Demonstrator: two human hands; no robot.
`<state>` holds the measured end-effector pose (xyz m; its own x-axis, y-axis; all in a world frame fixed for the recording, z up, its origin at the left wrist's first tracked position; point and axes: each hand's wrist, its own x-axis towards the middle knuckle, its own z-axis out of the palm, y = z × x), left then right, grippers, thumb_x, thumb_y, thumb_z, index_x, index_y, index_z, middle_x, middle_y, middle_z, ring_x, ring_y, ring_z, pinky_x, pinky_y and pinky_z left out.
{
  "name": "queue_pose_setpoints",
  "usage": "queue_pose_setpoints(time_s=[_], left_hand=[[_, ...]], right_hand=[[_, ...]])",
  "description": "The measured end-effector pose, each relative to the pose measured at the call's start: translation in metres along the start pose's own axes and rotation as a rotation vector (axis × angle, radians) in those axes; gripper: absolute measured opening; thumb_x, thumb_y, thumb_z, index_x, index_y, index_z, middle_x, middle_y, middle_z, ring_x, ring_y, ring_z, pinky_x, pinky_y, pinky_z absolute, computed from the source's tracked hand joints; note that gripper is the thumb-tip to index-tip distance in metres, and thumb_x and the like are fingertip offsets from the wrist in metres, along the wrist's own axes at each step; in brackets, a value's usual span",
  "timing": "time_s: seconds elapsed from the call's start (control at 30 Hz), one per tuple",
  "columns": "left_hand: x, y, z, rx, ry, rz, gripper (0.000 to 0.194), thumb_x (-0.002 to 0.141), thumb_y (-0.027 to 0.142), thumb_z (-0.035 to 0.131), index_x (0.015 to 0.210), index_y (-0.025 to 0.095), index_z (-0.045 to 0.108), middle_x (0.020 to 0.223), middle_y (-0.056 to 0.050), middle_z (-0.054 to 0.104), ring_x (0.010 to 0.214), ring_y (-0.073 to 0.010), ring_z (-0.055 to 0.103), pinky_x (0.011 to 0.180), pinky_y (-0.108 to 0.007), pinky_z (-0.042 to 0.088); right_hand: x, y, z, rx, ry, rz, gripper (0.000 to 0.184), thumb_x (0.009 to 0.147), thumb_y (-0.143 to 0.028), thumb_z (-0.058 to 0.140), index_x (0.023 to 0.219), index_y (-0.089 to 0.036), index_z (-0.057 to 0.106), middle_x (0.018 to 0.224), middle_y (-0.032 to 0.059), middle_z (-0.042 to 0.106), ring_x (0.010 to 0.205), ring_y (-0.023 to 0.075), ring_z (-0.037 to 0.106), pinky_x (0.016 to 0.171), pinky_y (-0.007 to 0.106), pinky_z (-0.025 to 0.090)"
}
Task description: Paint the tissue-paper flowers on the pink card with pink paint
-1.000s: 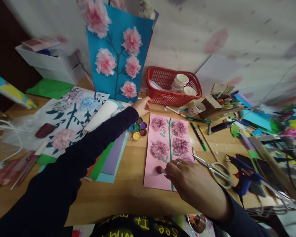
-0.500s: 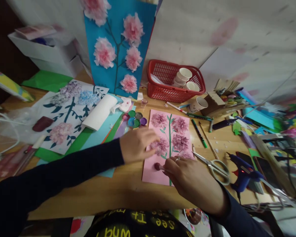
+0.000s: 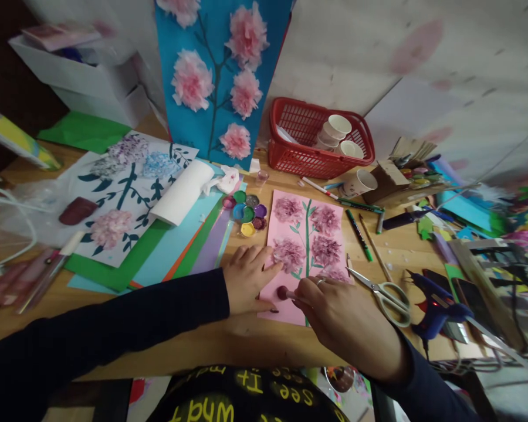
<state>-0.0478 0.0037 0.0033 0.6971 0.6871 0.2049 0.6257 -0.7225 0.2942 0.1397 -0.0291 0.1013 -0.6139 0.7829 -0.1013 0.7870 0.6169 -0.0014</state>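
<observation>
On the table in front of me lies a pink sheet of paper [image 3: 290, 313] with a green stem and several purple-pink flower prints [image 3: 325, 251]. My right hand [image 3: 337, 305] is closed around the pale handle of a paint dabber [image 3: 283, 292]. Its round maroon tip is at the sheet's lower left, below a flower; whether it touches the paper I cannot tell. My left hand [image 3: 250, 280] is spread flat over the table and the sheet's left edge, fingers apart, holding nothing. Just beyond it stand small paint pots [image 3: 247, 214] in several colours. My right hand hides the sheet's lower right.
Scissors [image 3: 389, 299] and a blue glue gun [image 3: 440, 308] with a red light lie right of the sheet, near a green marker [image 3: 359, 235]. Behind are a red basket [image 3: 321, 170] with paper cups and a blue flower panel [image 3: 220, 117]. Left lies a paper roll [image 3: 182, 193].
My left hand has come down and back from over the flowers to the sheet's left edge, uncovering more paint pots. My right hand keeps the dabber at nearly the same spot. The view has shifted slightly.
</observation>
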Motion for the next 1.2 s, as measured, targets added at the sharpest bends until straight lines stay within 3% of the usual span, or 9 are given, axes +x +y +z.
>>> queue_pose_setpoints(time_s=[0.4,0.77,1.2], left_hand=[[-0.005,-0.004,0.003,0.039,-0.006,-0.026,0.078,0.062,0.080,0.060,0.124,0.032,0.059,0.138,-0.013,0.047,0.115,-0.0336,0.043,0.092,-0.046,0.028],[-0.008,-0.008,0.002,0.026,-0.060,-0.002,0.081,0.066,0.083,0.052,0.129,0.032,0.055,0.143,-0.014,0.042,0.120,-0.0342,0.040,0.094,-0.048,0.026],[-0.008,-0.006,0.000,0.026,-0.094,-0.015,0.082,0.061,0.079,0.062,0.128,0.032,0.055,0.142,-0.012,0.042,0.122,-0.0341,0.036,0.097,-0.048,0.023]], right_hand=[[0.002,-0.005,0.007,0.032,-0.119,0.033,0.012,0.079,-0.007,0.047,0.078,-0.016,0.055,0.062,0.0030,0.061,0.052,0.0139,0.053,0.050,0.028,0.018],[0.009,-0.010,0.010,0.004,-0.201,0.038,0.011,0.081,-0.007,0.046,0.079,-0.014,0.054,0.062,0.0052,0.061,0.051,0.0156,0.054,0.049,0.028,0.017],[0.021,-0.005,0.005,-0.019,-0.307,0.106,0.012,0.086,-0.016,0.045,0.082,-0.013,0.056,0.060,0.0077,0.065,0.047,0.0159,0.054,0.048,0.028,0.014]])
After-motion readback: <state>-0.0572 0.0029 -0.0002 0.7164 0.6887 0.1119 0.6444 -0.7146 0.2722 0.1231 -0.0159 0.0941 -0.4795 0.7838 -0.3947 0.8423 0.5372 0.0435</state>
